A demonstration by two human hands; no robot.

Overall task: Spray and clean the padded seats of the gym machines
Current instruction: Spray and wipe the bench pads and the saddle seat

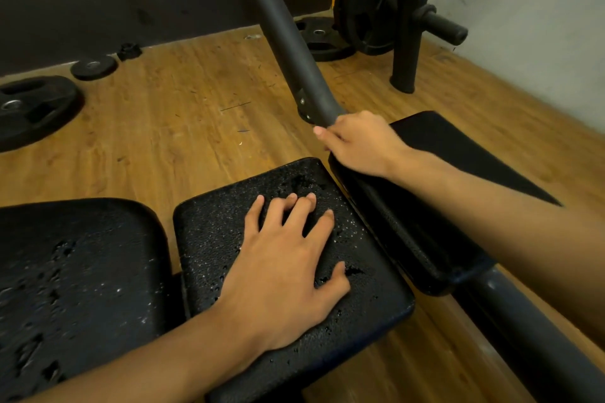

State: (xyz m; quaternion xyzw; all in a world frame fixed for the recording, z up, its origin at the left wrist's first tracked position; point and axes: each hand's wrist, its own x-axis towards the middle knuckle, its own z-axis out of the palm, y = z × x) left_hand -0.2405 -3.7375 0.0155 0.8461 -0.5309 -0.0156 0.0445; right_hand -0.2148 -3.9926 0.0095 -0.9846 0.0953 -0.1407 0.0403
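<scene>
Three black padded seats stand side by side. The middle pad (212,239) is covered in water droplets, and my left hand (284,271) lies flat on it, palm down, fingers spread, with nothing in it. The large left pad (82,255) is also wet with droplets. My right hand (360,144) curls over the far end of the narrow right pad (409,239), just below the foot of a slanted black metal post (288,42). No spray bottle or cloth is in view.
Weight plates (32,108) (93,67) lie on the wooden floor at the left, another plate (319,39) by the wall. A plate rack (406,42) stands at the back right. A dark frame tube (523,321) runs along the lower right.
</scene>
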